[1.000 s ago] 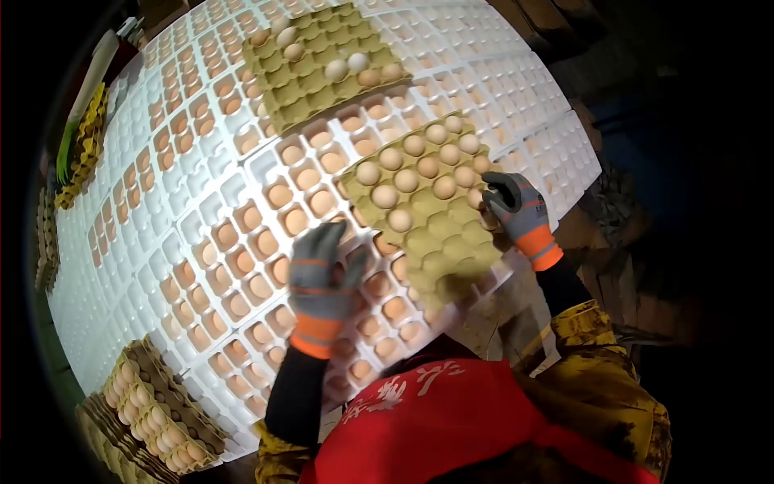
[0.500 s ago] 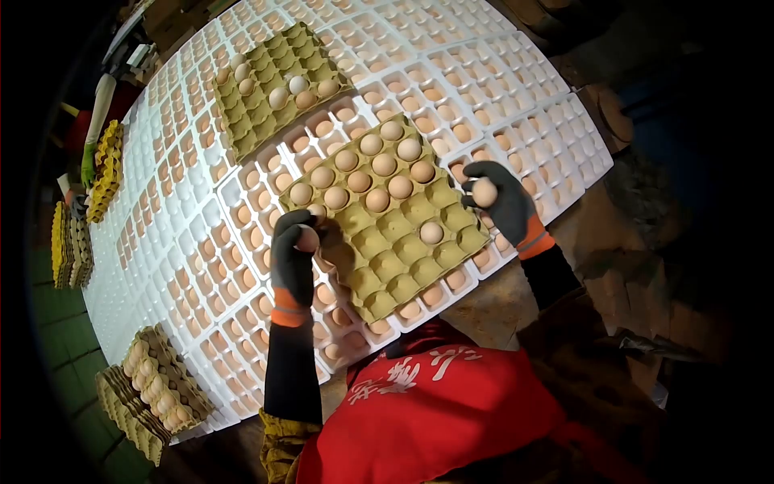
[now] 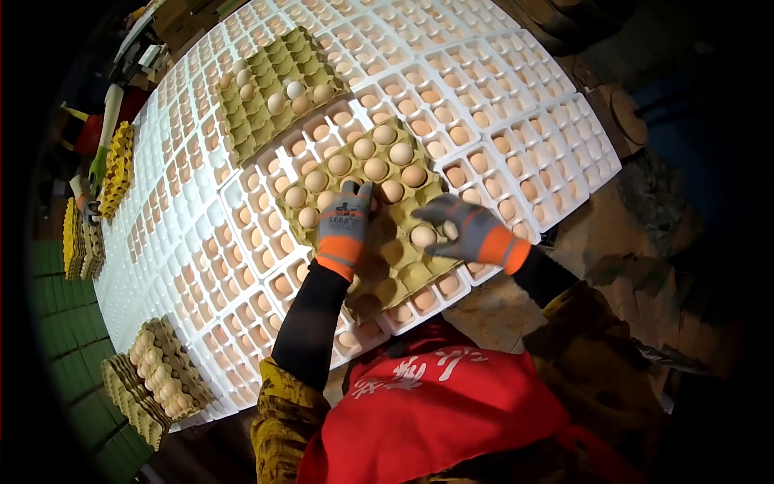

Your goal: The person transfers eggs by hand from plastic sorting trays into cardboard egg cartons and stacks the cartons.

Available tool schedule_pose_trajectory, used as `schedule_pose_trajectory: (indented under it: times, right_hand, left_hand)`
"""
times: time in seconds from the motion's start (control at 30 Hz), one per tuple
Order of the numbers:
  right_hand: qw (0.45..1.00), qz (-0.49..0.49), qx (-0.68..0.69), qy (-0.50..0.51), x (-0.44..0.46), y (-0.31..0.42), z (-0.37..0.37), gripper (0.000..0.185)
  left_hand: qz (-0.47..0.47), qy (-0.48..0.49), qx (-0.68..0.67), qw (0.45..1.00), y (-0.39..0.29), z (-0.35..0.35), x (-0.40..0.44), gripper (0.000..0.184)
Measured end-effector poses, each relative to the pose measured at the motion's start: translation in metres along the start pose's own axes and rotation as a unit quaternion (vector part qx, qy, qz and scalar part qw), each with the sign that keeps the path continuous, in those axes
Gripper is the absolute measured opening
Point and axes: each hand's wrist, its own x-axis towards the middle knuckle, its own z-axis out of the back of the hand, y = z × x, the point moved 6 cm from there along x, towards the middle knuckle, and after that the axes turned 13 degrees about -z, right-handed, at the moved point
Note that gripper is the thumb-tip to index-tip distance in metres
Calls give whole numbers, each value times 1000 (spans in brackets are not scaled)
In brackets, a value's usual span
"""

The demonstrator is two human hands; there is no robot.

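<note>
My left hand (image 3: 345, 227), in a grey and orange glove, reaches palm-down over the pulp egg tray (image 3: 377, 300). Its fingers curl downward, and whatever they hold is hidden beneath them. At the tray's right side is my right hand (image 3: 472, 230), gloved alike, with a partly covered egg (image 3: 450, 231) between thumb and fingers. Just left of that grip, another egg (image 3: 423, 236) sits in a tray cup. Several eggs (image 3: 376, 168) fill cups in the far part of this tray; nearer cups show bare pulp.
White plastic trays (image 3: 516, 234) of eggs spread under and around the pulp tray. A second pulp tray (image 3: 274, 68) with several eggs lies farther off. Stacked trays (image 3: 153, 379) stand at lower left. Another person's gloved hand (image 3: 83, 194) is by yellow trays (image 3: 118, 169).
My left hand has moved right and turned palm-down over the tray, hiding the egg it held. My right hand has moved left and down with its egg, closer to the tray's single near egg.
</note>
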Motion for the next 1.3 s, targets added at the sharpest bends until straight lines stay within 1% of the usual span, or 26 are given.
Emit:
schedule_pose_trajectory:
  times: [0.03, 0.1, 0.17, 0.27, 0.3, 0.33, 0.4, 0.43, 0.47, 0.5, 0.53, 0.57, 0.6, 0.67, 0.77, 0.8, 0.87, 0.9, 0.93, 1.0, 1.07, 1.1, 1.13, 1.17, 1.2, 1.3]
  right_hand:
    - [986, -5, -167, -16, 2, -16, -29, 59]
    - [969, -48, -240, 18, 2, -5, -33, 60]
    - [968, -43, -247, -4, 3, -10, -33, 54]
    - [997, -36, 9, -62, -6, -14, -7, 47]
    - [959, -110, 251, -68, -5, -35, -6, 38]
    - [850, -214, 480, 40, -3, -49, -1, 34]
    - [795, -122, 594, -15, 2, -31, 35, 46]
    - [828, -105, 550, 5, 14, -41, 38, 20]
    - [912, -47, 407, -31, 26, -36, 47, 27]
    - [962, 7, 257, -90, 38, -32, 55, 34]
    - [979, 96, 53, -171, 50, -24, 52, 49]
    - [989, -21, -57, -131, 57, -18, 44, 49]
    - [962, 11, -243, -124, 61, 3, 41, 50]
    - [918, -5, -373, -136, 86, -19, 7, 46]
    - [952, 20, -251, -176, 88, -24, 15, 43]
    - [970, -47, -177, -159, 82, -12, 27, 44]
    - [977, 45, -2, -209, 81, -25, 43, 44]
    - [922, -161, 328, -127, 77, -37, 37, 39]
    - [903, -144, 381, -136, 82, -41, 37, 37]
    - [908, -118, 381, -126, 85, 13, 29, 38]
    - [918, -117, 378, -39, 100, 69, -6, 37]
    - [933, -60, 355, -24, 113, 99, -29, 38]
    - [963, 90, 247, -59, 133, 128, -52, 40]
    - [966, 85, 243, -21, 153, 151, -85, 41]
    - [972, 142, 181, -37, 170, 184, -111, 40]
    - [974, 139, 164, -78, 238, 252, -195, 39]
  left_hand:
    - [7, 8, -4, 1000, 1, 0, 0, 33]
    - [24, 19, -11, 999, 2, 1, 4, 38]
    - [41, -55, -50, 996, 0, 12, 0, 39]
    - [49, -167, -106, 979, 1, 21, -8, 39]
    - [59, -179, -111, 976, 0, 20, -6, 37]
    - [71, -192, -117, 972, -3, 20, -5, 35]
    - [48, -137, -50, 988, -12, 13, 3, 31]
    - [30, -103, -6, 994, -15, 9, 9, 32]
    - [13, -69, 39, 997, -20, 7, 16, 32]
    - [11, -64, 38, 997, -26, 8, 20, 28]
    - [9, -28, 48, 998, -30, 3, 26, 25]
    - [8, 9, 58, 998, -32, -2, 32, 22]
    - [10, 45, 68, 997, -34, -5, 37, 20]
    - [-3, -24, 166, 986, -29, -25, 42, 12]
    - [-4, -27, 132, 991, -27, -30, 50, 11]
    - [3, -28, 123, 992, -22, -26, 50, 11]
    - [-16, -64, 28, 997, -9, 6, 29, 15]
    - [1, -84, -91, 992, 3, 33, 9, 33]
    - [45, -137, -163, 976, 23, 51, -15, 47]
    - [100, -243, -192, 946, 85, 67, -72, 47]
    - [184, -275, -183, 926, 167, 68, -143, 44]
    - [242, -274, -143, 920, 203, 76, -182, 43]
    - [277, -269, -58, 921, 235, 87, -214, 42]
    - [339, -257, -55, 903, 266, 95, -240, 42]
    - [326, -275, -4, 905, 283, 110, -255, 41]
    - [366, -237, 38, 899, 339, 126, -264, 42]
